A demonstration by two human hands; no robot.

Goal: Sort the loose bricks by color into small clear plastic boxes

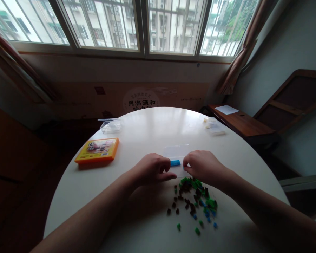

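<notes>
A small blue strip of bricks (175, 162) lies on a clear plastic tray (177, 151) at the middle of the round white table (147, 133). My left hand (153, 169) has its fingers curled, pinching at the strip's left end. My right hand (204, 167) is closed in a pinch at the strip's right side; what its fingertips hold is too small to tell. Just in front of both hands lies a loose pile of several tiny brown, green and blue bricks (196, 200).
An orange box (98, 150) lies at the table's left. A clear plastic container (110, 125) sits at the far left edge, and small clear boxes (214, 126) at the far right. A wooden bench with a paper (239, 121) stands beyond the table.
</notes>
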